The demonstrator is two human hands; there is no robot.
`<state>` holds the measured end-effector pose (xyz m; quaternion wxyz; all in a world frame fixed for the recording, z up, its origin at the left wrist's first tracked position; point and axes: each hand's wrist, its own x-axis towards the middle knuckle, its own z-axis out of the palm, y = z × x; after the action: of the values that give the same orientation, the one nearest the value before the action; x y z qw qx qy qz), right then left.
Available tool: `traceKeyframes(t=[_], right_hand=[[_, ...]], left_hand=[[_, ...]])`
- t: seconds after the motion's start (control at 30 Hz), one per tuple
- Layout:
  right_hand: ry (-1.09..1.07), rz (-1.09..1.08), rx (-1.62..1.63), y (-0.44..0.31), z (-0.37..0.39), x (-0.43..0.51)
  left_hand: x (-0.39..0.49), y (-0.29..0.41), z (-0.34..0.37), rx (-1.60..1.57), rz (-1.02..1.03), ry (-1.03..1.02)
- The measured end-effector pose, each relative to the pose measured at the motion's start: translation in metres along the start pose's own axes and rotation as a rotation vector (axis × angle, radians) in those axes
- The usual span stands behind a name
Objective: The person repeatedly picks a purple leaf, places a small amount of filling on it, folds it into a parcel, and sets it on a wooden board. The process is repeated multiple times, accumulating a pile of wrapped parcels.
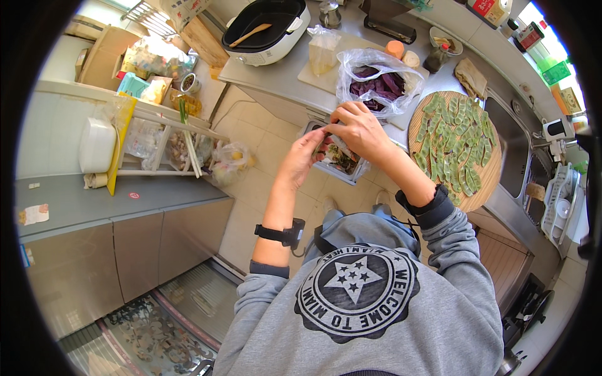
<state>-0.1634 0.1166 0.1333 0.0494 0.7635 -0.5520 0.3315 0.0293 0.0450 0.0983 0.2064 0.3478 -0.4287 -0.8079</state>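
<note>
My left hand (pixel 303 157) and my right hand (pixel 360 129) meet over a bin (pixel 350 178) that holds food scraps. Between their fingers is a small dark green piece, probably a bean pod (pixel 320 144); the fingers hide most of it. Just beyond my right hand, an open clear plastic bag (pixel 345 77) on the counter holds dark purple pods or leaves (pixel 383 87). To the right, flat green bean pods (pixel 454 136) lie spread over a round wooden board (pixel 489 174).
A white electric cooker (pixel 277 49) with a wooden spatula (pixel 251 34) stands at the counter's back left. A bottle (pixel 436 58) is behind the round board, and a steel sink (pixel 510 141) lies right of it. Spring onions (pixel 189 141) lean on a shelf rack at left.
</note>
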Motion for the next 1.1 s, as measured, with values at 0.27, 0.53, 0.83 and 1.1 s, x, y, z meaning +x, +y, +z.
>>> traceKeyframes(t=[0.27, 0.53, 0.83, 1.1], right_hand=[[0.054, 0.621, 0.531, -0.014, 0.011, -0.01], [-0.229, 0.88, 1.232, -0.037, 0.042, -0.03], [-0.169, 0.872, 1.029, -0.048, 0.049, -0.031], [-0.318, 0.601, 0.565, -0.046, 0.028, -0.029]], left_hand=[[0.014, -0.015, 0.001, -0.488, 0.026, 0.009], [0.012, -0.016, 0.016, -0.406, 0.275, 0.144], [0.0, -0.021, 0.024, -0.279, 0.386, 0.212], [-0.004, -0.011, 0.006, -0.173, 0.41, 0.245]])
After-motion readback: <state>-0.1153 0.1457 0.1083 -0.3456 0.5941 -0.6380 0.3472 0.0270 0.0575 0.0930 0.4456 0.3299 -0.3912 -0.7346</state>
